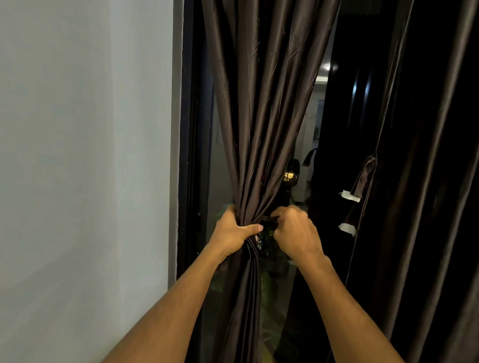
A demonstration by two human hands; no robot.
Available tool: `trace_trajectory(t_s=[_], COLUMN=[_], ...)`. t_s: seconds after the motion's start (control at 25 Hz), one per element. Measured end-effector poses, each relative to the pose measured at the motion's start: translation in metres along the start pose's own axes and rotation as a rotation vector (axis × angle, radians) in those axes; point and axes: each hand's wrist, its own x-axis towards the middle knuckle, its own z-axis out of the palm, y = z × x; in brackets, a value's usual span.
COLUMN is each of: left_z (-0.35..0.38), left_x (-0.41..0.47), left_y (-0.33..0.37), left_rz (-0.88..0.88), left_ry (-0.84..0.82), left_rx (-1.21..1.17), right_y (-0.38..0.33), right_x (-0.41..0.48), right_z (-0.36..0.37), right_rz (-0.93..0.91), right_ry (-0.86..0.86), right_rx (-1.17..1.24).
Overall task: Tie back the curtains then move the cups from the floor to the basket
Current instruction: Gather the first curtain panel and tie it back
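Two bare forearms reach up from the bottom edge toward the middle of the view. The left hand (235,230) grips the gathered curtain (264,100) from its left side. Its fingers (231,209) wrap behind the bunched folds and its thumb lies across the front. The right hand (296,233) is just beside it on the curtain's right side, knuckles facing the camera. Its fingers are curled tight around a dark strap (269,222) that sits against the bundle between the two hands. How far the strap goes round the cloth cannot be told.

The brown curtain is pinched into a narrow waist at the hands. It fans out wide above them and hangs in tight pleats below.

To the right, well apart, a second curtain (438,190) hangs loose and ungathered. A short strap with white ends (366,176) dangles at its inner edge.

Behind the gathered curtain is a dark window frame (188,124) and the glass (315,124), which shows dim reflections — a ceiling light and some room shapes. A pale wall (69,146) fills the left side.
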Motion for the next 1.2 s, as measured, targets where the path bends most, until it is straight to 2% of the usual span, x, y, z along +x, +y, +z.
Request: trace_trajectory(t_s=[0.12,0.2,0.32,0.44,0.56,0.68,0.8,1.04,1.2], left_z=[0.004,0.006,0.002,0.001,0.001,-0.001,-0.003,-0.02,-0.027], left_x=[-0.001,0.0,0.0,-0.001,-0.001,-0.004,-0.016,-0.014,-0.016], left_y=[0.006,0.018,0.034,0.039,0.035,0.025,0.02,0.016,0.021], left_rz=[0.01,-0.051,-0.18,-0.221,-0.287,-0.339,-0.378,-0.265,-0.299], left_ry=[0.009,-0.042,-0.117,-0.127,-0.065,-0.015,-0.039,-0.003,0.038], left_rx=[0.228,0.438,0.591,0.496,0.146,-0.197,-0.43,-0.175,-0.203], right_y=[-0.002,0.001,0.001,-0.008,-0.023,-0.034,-0.035,-0.037,-0.038], right_x=[-0.015,-0.021,-0.019,-0.025,-0.03,-0.033,-0.036,-0.044,-0.046], right_z=[0.001,0.004,0.002,-0.004,0.007,0.02,0.03,0.046,0.049], right_rz=[0.122,0.189,0.372,0.509,0.574,0.618,0.567,0.459,0.461], right_ry=[-0.18,-0.275,-0.41,-0.496,-0.485,-0.392,-0.289,-0.091,-0.054], right_rx=[0.106,0.254,0.648,1.073,1.269,1.28,1.16,0.81,0.87])
